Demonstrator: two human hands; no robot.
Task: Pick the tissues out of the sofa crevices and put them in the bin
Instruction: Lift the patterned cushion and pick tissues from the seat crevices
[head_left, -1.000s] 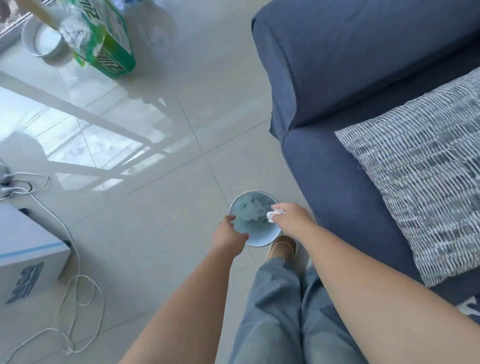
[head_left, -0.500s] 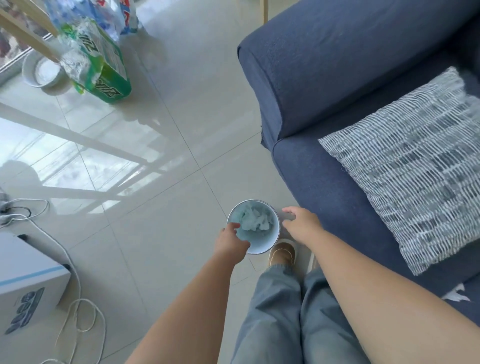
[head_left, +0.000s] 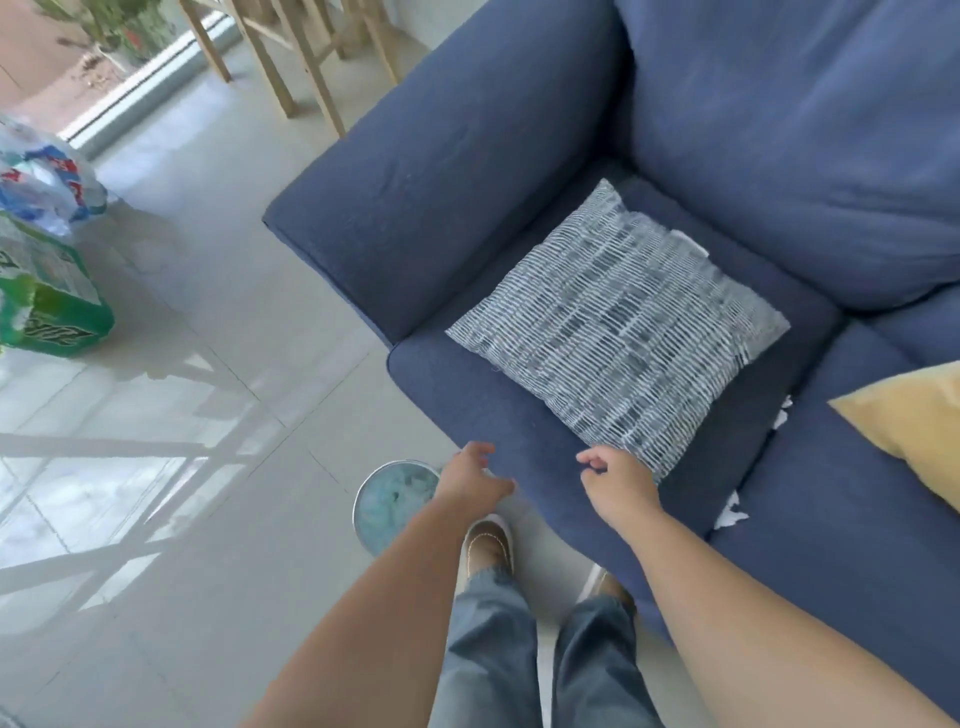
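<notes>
Hovering L hand (head_left: 467, 475), R hand (head_left: 615, 480): fingers loose, empty | crumpled tissues (head_left: 731, 514) in sofa (head_left: 519, 156) crevice

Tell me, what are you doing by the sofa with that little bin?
A person is clearing tissues out of the blue sofa. The bin sits on the floor by their feet with crumpled tissues already inside. Both the left hand and the right hand are empty and open, near the seat's front edge. White tissue bits are wedged in the gap between the seat cushions, beside the striped pillow.
</notes>
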